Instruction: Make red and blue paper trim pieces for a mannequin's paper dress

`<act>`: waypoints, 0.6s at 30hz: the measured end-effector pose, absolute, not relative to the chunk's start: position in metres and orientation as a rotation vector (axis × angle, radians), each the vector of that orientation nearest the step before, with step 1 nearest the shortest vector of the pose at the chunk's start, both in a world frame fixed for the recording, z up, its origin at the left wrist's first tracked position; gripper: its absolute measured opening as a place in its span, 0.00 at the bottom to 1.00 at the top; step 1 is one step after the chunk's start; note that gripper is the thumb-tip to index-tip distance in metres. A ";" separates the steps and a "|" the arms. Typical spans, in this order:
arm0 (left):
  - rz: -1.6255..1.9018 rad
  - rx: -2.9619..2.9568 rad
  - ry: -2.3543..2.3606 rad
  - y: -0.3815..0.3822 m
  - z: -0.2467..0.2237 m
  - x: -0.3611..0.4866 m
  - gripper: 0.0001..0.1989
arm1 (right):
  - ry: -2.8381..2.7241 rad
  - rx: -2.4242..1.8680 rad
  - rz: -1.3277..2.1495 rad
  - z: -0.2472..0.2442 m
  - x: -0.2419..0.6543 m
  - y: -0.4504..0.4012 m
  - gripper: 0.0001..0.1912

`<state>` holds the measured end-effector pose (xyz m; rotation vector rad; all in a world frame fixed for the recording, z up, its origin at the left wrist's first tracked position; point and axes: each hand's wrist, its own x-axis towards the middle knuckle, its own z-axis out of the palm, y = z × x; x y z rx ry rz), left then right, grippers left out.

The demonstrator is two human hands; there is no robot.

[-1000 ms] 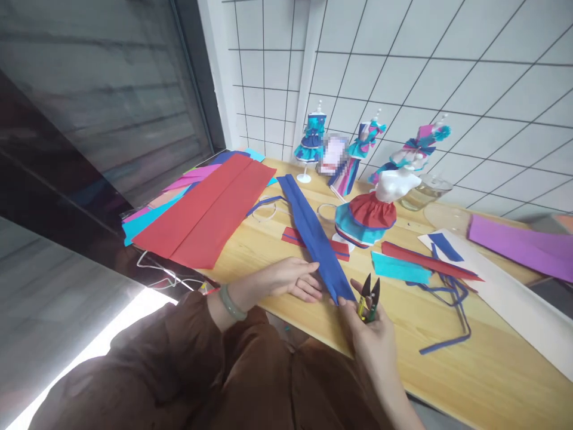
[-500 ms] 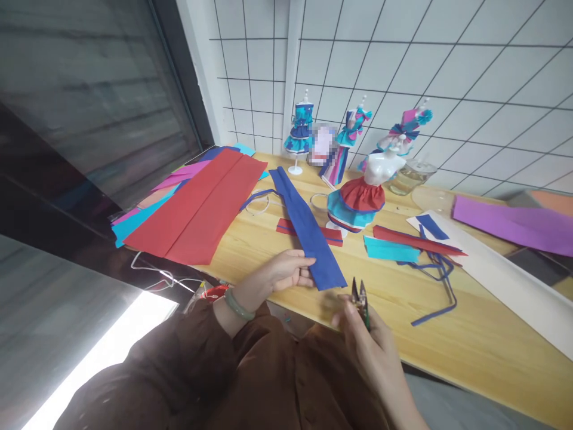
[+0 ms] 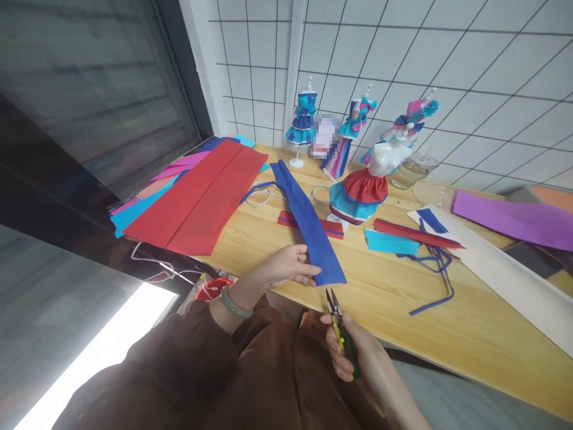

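A long strip of blue crepe paper (image 3: 308, 224) lies slantwise on the wooden table, its wide near end at the front edge. My left hand (image 3: 293, 266) grips that end at its left side, the thumb on top and the fingers partly beneath. Just below the strip's near edge, my right hand (image 3: 358, 349) is closed round a pair of thread snips (image 3: 339, 328) with yellow and dark green handles. Their blades point up towards the paper, slightly apart and not touching it. A red strip with a blue line (image 3: 289, 219) lies under the blue paper.
Red sheets (image 3: 201, 197) cover a coloured stack on the left. A white doll bust with a red and blue skirt (image 3: 360, 194) stands behind, near several dressed mini mannequins (image 3: 302, 119). Cyan (image 3: 389, 241) and red scraps, blue ribbon and a white sheet (image 3: 501, 275) lie right.
My right hand has moved left and turned the snips, so the blades now sit close to the blue paper's near edge. My left hand keeps its hold with slightly shifted fingers.
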<state>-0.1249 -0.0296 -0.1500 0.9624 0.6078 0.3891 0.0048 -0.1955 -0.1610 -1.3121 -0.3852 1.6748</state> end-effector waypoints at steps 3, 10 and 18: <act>0.391 1.006 0.603 -0.031 -0.151 -0.125 0.24 | -0.419 -1.292 1.670 -0.159 0.001 -0.192 0.21; 0.380 1.058 0.569 -0.031 -0.158 -0.123 0.26 | -0.543 -1.315 1.618 -0.162 0.000 -0.188 0.22; 0.342 1.168 0.499 -0.033 -0.154 -0.124 0.23 | -0.602 -1.309 1.607 -0.157 0.000 -0.181 0.21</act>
